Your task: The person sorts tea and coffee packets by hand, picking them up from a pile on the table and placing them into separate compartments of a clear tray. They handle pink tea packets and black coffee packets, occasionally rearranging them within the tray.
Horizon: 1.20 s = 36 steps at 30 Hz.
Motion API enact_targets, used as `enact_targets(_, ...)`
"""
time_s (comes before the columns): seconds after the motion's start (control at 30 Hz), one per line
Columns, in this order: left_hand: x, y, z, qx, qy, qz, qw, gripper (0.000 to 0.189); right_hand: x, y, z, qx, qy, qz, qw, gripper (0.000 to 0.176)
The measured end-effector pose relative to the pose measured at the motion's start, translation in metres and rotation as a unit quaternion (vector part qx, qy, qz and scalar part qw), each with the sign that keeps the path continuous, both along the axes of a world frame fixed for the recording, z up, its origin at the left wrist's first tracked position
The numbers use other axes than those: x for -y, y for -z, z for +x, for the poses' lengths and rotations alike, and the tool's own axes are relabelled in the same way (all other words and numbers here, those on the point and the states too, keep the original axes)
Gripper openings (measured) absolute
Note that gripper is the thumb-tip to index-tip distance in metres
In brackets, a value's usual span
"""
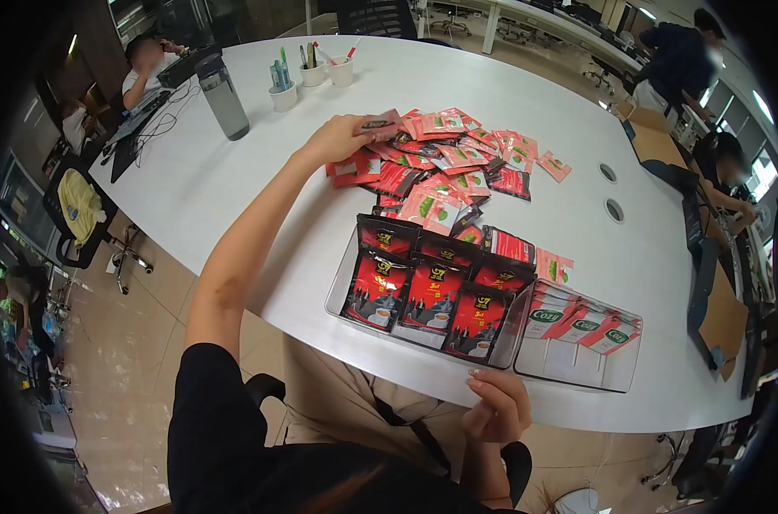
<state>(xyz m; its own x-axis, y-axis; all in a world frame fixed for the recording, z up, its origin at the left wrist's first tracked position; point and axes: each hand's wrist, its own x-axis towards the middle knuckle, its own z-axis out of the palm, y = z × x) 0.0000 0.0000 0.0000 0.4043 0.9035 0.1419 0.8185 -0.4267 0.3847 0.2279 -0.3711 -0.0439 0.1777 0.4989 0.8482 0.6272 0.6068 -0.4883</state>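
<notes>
At the far left side of the sachet pile (pixel 445 163), my left hand (pixel 336 140) is closed on a brownish-red sachet (pixel 379 127). The pile mixes pink tea sachets with red-and-black coffee sachets. My right hand (pixel 499 404) rests by the table's near edge, fingers curled in, with nothing visible in them. Just beyond it stands a clear tray (pixel 336 295) holding rows of upright G7 coffee sachets (pixel 430 293). Against its right side is a second clear tray (pixel 625 370), where pink Cozy tea sachets (pixel 584 324) line the back.
A grey bottle (pixel 223 98) and white cups of pens (pixel 284 96) stand at the back left of the white table (pixel 492 77). Cables and a laptop lie farther left. Cardboard boxes (pixel 723 308) line the right edge, with people working beyond.
</notes>
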Motion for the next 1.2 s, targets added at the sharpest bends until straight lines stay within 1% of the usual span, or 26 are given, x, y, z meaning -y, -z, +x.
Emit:
enact_targets(0.07, -0.005, 0.007, -0.008, 0.111, -0.022, -0.007, 0.994, 0.03, -0.002, -0.001, -0.001, 0.005, 0.005, 0.0, 1.0, 0.014)
enact_targets(0.13, 0.011, 0.001, -0.011, 0.256, -0.023, 0.033, 0.966, 0.03, -0.001, 0.0, -0.002, 0.006, 0.017, 0.009, 1.0, 0.013)
enact_targets(0.17, 0.022, 0.003, -0.012, 0.327, -0.023, 0.049, 0.943, 0.03, -0.001, -0.001, -0.001, 0.008, 0.024, 0.009, 1.0, 0.013)
enact_targets(0.2, 0.051, -0.009, -0.005, 0.455, 0.022, 0.011, 0.89, 0.035, 0.0, 0.0, -0.002, 0.011, 0.025, 0.008, 1.0, 0.013)
enact_targets(0.33, 0.16, -0.039, 0.008, 0.593, 0.108, 0.013, 0.798, 0.043, 0.0, 0.004, -0.001, 0.018, 0.026, 0.02, 0.999, 0.014)
enact_targets(0.37, 0.189, -0.037, 0.01, 0.603, 0.101, 0.021, 0.791, 0.041, 0.0, 0.005, -0.002, 0.018, 0.023, 0.027, 0.999, 0.017)
enact_targets(0.43, 0.245, -0.015, 0.005, 0.538, 0.159, 0.008, 0.828, 0.032, 0.0, 0.003, -0.02, -0.097, -0.01, 0.008, 0.995, 0.027)
enact_targets(0.47, 0.263, -0.032, 0.014, 0.471, 0.266, -0.007, 0.841, 0.027, 0.0, 0.001, -0.028, -0.153, -0.031, -0.003, 0.988, 0.033)
enact_targets(0.5, 0.282, -0.037, 0.017, 0.415, 0.312, -0.014, 0.855, 0.026, 0.0, 0.0, -0.03, -0.166, -0.055, -0.015, 0.984, 0.039)
enact_targets(0.53, 0.291, -0.019, 0.021, 0.391, 0.332, -0.004, 0.858, 0.03, 0.0, -0.002, -0.032, -0.179, -0.082, -0.027, 0.98, 0.044)
enact_targets(0.57, 0.303, -0.01, 0.028, 0.43, 0.322, -0.068, 0.841, 0.031, 0.002, -0.003, -0.035, -0.192, -0.111, -0.04, 0.974, 0.05)
enact_targets(0.6, 0.312, -0.015, 0.032, 0.465, 0.326, -0.126, 0.813, 0.034, 0.008, -0.002, -0.034, -0.16, -0.089, -0.073, 0.98, 0.045)
enact_targets(0.63, 0.317, 0.002, 0.035, 0.454, 0.342, -0.161, 0.807, 0.037, 0.012, 0.002, -0.033, -0.16, -0.074, -0.081, 0.981, 0.041)
enact_targets(0.7, 0.323, 0.013, 0.048, 0.494, 0.331, -0.079, 0.8, 0.044, 0.014, 0.008, -0.029, -0.156, -0.043, -0.1, 0.982, 0.035)
enact_targets(0.73, 0.324, 0.013, 0.043, 0.486, 0.325, -0.094, 0.806, 0.04, 0.012, 0.005, -0.026, -0.135, -0.043, -0.103, 0.985, 0.027)
enact_targets(0.8, 0.324, 0.009, 0.023, 0.465, 0.312, -0.13, 0.818, 0.036, 0.011, -0.001, -0.034, -0.273, -0.022, -0.103, 0.956, 0.028)
enact_targets(0.83, 0.318, 0.013, 0.012, 0.451, 0.277, 0.028, 0.848, 0.037, 0.011, -0.003, -0.038, -0.342, -0.01, -0.105, 0.934, 0.028)
enact_targets(0.87, 0.308, 0.023, 0.001, 0.421, 0.237, 0.184, 0.856, 0.038, 0.008, -0.005, -0.034, -0.385, -0.005, -0.087, 0.919, 0.024)
enact_targets(0.9, 0.297, 0.036, -0.006, 0.467, 0.191, 0.264, 0.822, 0.033, 0.005, -0.003, -0.025, -0.356, -0.007, -0.082, 0.931, 0.028)
enact_targets(0.93, 0.292, 0.058, -0.011, 0.466, 0.066, 0.347, 0.812, 0.031, 0.004, 0.002, -0.014, -0.327, -0.008, -0.077, 0.942, 0.032)
enact_targets(0.97, 0.283, 0.078, -0.019, 0.496, -0.014, 0.317, 0.808, 0.031, 0.003, 0.009, -0.003, -0.301, -0.008, -0.07, 0.951, 0.036)
enact_targets(1.0, 0.279, 0.08, -0.02, 0.513, -0.046, 0.317, 0.796, 0.031, 0.003, 0.018, 0.009, -0.282, 0.017, -0.07, 0.957, 0.043)
enact_targets(1.03, 0.275, 0.08, -0.016, 0.529, -0.079, 0.317, 0.783, 0.032, 0.0, 0.003, 0.001, -0.316, 0.062, -0.058, 0.945, 0.033)
enact_targets(1.1, 0.271, 0.078, -0.014, 0.472, -0.021, 0.389, 0.791, 0.035, 0.006, 0.023, 0.042, -0.252, 0.059, -0.05, 0.965, 0.034)
enact_targets(1.13, 0.269, 0.082, -0.015, 0.459, 0.01, 0.394, 0.796, 0.036, 0.009, 0.023, 0.049, -0.259, 0.092, -0.035, 0.961, 0.035)
enact_targets(1.2, 0.268, 0.081, -0.014, 0.458, -0.008, 0.399, 0.794, 0.037, 0.012, 0.023, 0.063, -0.266, 0.126, 0.006, 0.956, 0.037)
